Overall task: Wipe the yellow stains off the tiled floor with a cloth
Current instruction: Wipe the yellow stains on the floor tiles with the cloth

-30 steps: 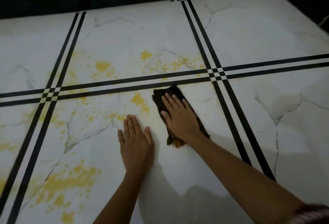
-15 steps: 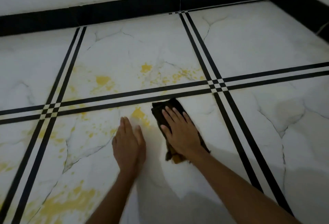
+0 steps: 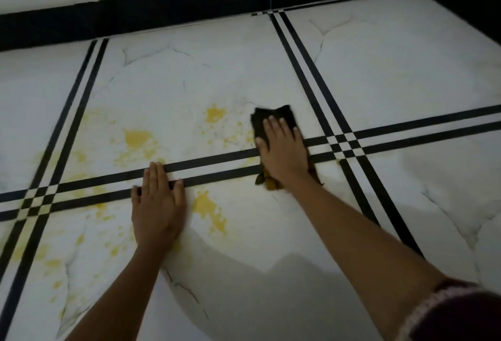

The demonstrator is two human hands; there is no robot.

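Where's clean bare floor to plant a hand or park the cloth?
Free: the white marble tile right of the vertical black stripes, below the black skirting, and the tile below it. Crowded: yellow stains around the left hand and left of the right hand pressing the dark cloth.

Both arms extended; left hand (image 3: 158, 205) flat, fingers together; right hand (image 3: 283, 148) flat, pressing down.

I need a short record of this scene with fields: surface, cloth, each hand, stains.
surface: white tiled floor with black double stripes
cloth: dark cloth, flat on floor, yellow on its near edge
right hand: right hand pressed flat on cloth, across the stripes
left hand: left hand flat on floor, bare, no cloth
stains: yellow stains left of cloth; one beside left hand
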